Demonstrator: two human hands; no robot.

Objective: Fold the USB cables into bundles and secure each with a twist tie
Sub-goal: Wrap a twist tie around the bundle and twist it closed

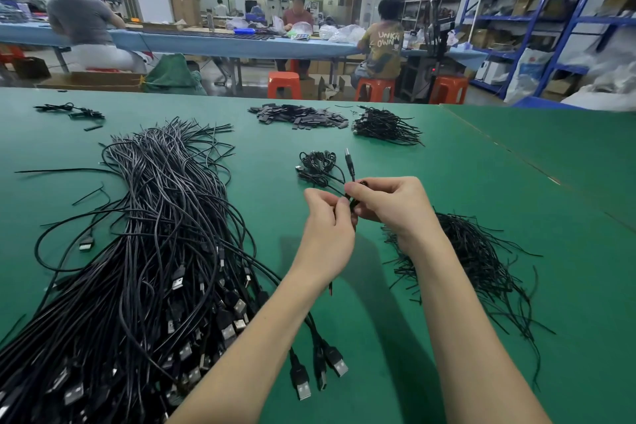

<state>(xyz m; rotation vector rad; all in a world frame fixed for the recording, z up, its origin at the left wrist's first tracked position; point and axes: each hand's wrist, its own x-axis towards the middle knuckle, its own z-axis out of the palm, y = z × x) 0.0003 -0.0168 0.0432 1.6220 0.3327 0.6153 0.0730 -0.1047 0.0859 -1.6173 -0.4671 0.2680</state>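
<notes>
You are holding both hands together over the middle of the green matted worktable (464,189). Your left hand (327,234) and your right hand (392,206) are both pinching a small folded bundle of thin black USB cable (353,201) between curled fingertips, with one slim plug end (349,162) sticking up toward 12 o'clock. Whether a tie is already round it, you cannot tell.

At 9 o'clock from your hands, the large heap of loose black USB cables with silver-tipped plugs (148,251) is sprawling from mid-table down to the near left corner; a few plugs are reaching under your left forearm. At 4 o'clock, just beside your right wrist, the loose pile of thin black twist ties (481,262) is lying. At 11 o'clock, close to your fingertips, a finished coil of black cable (316,163) is sitting. Farther off at 12 o'clock, a flat pile of small dark sleeves (299,115) and a tangle of short black leads (385,126) are resting near the far edge. Bare mat is showing at 2 o'clock, crossed by the table seam (499,144).
</notes>
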